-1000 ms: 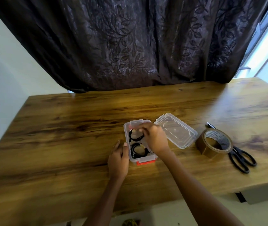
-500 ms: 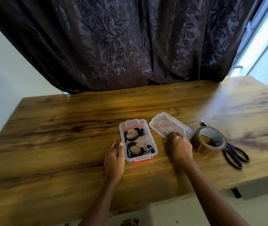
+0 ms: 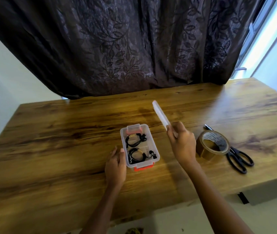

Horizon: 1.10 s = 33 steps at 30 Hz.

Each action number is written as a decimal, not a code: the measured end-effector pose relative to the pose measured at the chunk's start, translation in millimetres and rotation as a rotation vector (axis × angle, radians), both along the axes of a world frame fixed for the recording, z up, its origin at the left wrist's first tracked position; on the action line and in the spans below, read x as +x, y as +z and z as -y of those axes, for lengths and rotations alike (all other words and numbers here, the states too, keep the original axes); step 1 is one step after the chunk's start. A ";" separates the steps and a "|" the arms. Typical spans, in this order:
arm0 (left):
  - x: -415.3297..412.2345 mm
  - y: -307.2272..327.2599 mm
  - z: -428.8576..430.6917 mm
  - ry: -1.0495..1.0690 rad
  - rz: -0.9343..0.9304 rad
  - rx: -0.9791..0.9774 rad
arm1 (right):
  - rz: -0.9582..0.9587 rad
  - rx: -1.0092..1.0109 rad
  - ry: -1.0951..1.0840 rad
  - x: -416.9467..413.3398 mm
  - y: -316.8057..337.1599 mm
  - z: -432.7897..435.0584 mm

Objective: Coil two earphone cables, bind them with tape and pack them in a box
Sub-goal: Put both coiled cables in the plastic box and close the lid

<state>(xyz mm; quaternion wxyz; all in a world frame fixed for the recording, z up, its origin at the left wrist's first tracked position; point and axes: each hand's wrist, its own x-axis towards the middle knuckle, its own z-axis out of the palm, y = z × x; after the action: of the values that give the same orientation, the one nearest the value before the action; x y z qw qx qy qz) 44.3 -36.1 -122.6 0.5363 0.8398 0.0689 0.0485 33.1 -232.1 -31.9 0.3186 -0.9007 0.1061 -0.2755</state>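
Note:
A small clear plastic box (image 3: 156, 155) with orange clips stands open on the wooden table. Two coiled black earphone cables lie inside it, one (image 3: 135, 140) at the far end and one (image 3: 138, 156) at the near end. My left hand (image 3: 115, 164) rests flat on the table against the box's left side, holding nothing. My right hand (image 3: 181, 142) is raised to the right of the box and grips the clear lid (image 3: 161, 114), which is tilted on edge and blurred.
A roll of brown tape (image 3: 212, 145) stands right of my right hand. Black scissors (image 3: 238, 158) lie just beyond it, near the table's front right edge. A dark curtain (image 3: 134, 44) hangs behind the table (image 3: 58, 141).
My right hand left the box, reached the lid lying on the table to the right, and has lifted it on edge. My left hand stayed beside the box.

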 end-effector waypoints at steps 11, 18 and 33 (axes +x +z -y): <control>-3.8 12.3 1.1 -0.030 -0.019 -0.061 | 0.030 1.069 -0.003 -19.7 -9.5 -27.9; -3.9 10.4 1.3 -0.028 -0.028 -0.097 | -0.146 1.005 -0.006 -16.0 -34.4 -34.9; -2.1 21.8 0.0 -0.148 -0.162 -0.051 | -0.206 0.589 0.026 -1.3 -56.1 -57.5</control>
<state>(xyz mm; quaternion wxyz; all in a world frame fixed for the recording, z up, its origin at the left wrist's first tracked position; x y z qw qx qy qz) 42.2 -36.1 -100.7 0.5524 0.8298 0.0512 -0.0610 31.8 -174.6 -88.0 0.5569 -0.7942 0.2013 -0.1362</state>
